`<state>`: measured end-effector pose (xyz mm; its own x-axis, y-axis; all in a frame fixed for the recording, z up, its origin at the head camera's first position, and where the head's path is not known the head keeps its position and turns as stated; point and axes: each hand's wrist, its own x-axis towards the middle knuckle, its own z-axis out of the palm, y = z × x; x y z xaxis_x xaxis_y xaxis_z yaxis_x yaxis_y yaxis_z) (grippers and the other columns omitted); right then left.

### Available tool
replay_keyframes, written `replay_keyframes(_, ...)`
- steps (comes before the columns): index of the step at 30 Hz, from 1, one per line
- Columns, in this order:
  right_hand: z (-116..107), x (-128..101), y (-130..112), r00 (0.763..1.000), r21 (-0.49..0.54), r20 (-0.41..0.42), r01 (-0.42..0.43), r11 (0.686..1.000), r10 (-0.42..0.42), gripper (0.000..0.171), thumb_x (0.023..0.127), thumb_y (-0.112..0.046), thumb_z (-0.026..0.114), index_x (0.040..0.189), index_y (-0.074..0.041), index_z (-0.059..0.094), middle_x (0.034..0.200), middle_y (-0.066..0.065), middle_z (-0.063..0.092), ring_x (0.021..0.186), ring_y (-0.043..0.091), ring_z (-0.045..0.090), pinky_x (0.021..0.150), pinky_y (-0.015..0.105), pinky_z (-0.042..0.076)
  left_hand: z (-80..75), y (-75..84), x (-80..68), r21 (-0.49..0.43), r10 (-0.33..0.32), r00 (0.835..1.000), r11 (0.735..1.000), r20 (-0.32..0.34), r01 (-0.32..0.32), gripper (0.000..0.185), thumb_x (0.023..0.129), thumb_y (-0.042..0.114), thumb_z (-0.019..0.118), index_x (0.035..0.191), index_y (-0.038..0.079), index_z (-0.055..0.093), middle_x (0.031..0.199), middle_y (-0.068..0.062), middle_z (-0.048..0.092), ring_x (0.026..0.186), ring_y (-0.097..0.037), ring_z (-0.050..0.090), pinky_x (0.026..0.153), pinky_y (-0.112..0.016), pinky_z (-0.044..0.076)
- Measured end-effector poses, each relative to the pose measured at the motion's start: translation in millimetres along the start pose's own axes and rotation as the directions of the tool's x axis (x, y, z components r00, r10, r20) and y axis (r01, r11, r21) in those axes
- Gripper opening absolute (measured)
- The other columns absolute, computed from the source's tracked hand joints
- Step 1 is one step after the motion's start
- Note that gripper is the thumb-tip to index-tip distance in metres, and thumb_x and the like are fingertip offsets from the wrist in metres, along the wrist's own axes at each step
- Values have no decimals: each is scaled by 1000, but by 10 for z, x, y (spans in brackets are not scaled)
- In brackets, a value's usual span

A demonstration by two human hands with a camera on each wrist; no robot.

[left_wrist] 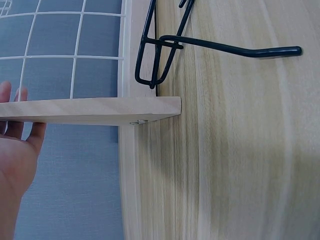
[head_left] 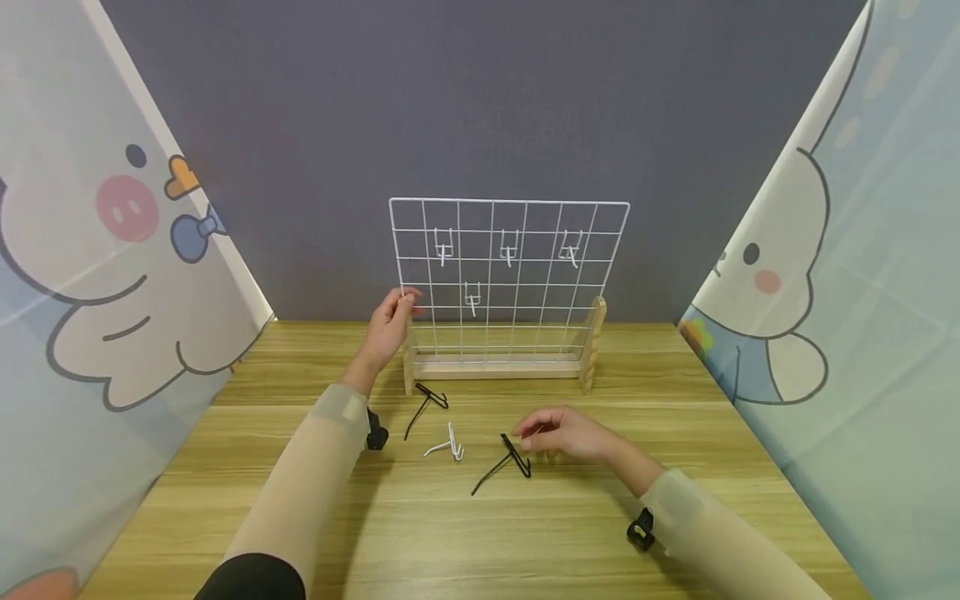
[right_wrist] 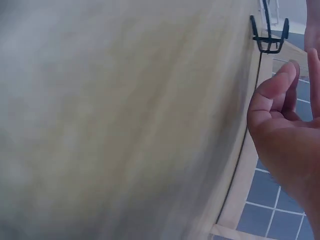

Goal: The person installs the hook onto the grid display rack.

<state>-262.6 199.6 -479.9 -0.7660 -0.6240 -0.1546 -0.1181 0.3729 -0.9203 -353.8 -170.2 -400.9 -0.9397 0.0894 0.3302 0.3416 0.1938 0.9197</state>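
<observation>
Gripping grid (head_left: 510, 275) edge w/ left hand (head_left: 390, 327), right hand (head_left: 566, 433) by black hook (head_left: 510, 462)

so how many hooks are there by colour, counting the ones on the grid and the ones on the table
white hooks on the grid: 4
white hooks on the table: 1
black hooks on the table: 2
total: 7 hooks, 5 white and 2 black
</observation>
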Motion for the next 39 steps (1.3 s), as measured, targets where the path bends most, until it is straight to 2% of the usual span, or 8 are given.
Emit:
replay_keyframes(5,4,-7,72,998,13,68,-9,1000,9,33,102,-20,79,132,-7,77,124,9,77,99,14,68,82,28,58,-2,-9,-2,-11,-11,1000,1000,-2,11,39,122,27,40,145,-1,55,140,-38,57,144,-52,57,64,-28,38)
replay_keyframes(10,14,5,82,994,9,111,-10,1000,9,34,102,-19,79,135,-11,76,129,13,74,116,18,66,96,30,57,-11,-16,-2,-7,-9,1000,1000,-7,9,39,121,26,40,145,-1,55,148,-32,55,144,-52,57,74,-35,43)
replay_keyframes(18,18,34,118,994,3,106,-10,1000,10,38,100,-19,82,136,-12,76,125,13,73,113,19,64,91,29,56,-21,1,-6,-11,-14,1000,1000,-3,14,40,121,26,40,147,-1,54,155,-29,52,145,-51,57,90,-33,44)
replay_keyframes(20,19,35,114,994,3,106,-6,1000,6,39,100,-18,82,138,-10,75,125,16,73,112,20,64,90,28,56,-31,-81,30,-6,-1,1000,1000,-6,1,41,121,31,41,146,1,56,153,-28,54,144,-49,59,91,-36,45)
replay_keyframes(27,27,19,107,995,0,98,1,1000,-1,43,100,-14,81,141,-7,72,125,22,71,110,21,63,86,26,56,-60,-324,149,5,17,1000,1000,-1,-17,43,121,37,41,147,6,56,153,-31,52,143,-45,60,71,-31,42)
replay_keyframes(34,42,13,117,997,32,81,4,999,-7,46,98,-9,80,143,-5,71,123,22,71,108,19,63,84,25,56,-27,-178,91,-2,-7,1000,1000,-2,7,41,122,30,39,147,1,54,153,-35,52,145,-51,56,75,-27,42)
replay_keyframes(37,42,11,120,997,37,72,11,999,-13,45,98,-8,80,142,-4,71,122,20,71,108,18,64,84,25,56,5,-47,17,4,-6,1000,1000,-16,6,40,122,27,38,145,-1,55,147,-36,57,144,-55,56,86,-35,48)
replay_keyframes(39,33,9,119,998,27,61,12,1000,-14,44,98,-9,80,142,-4,72,123,19,72,108,18,64,84,25,57,24,9,-16,1,-7,1000,1000,-27,7,39,122,25,39,144,-2,55,146,-35,58,143,-57,55,103,-44,48)
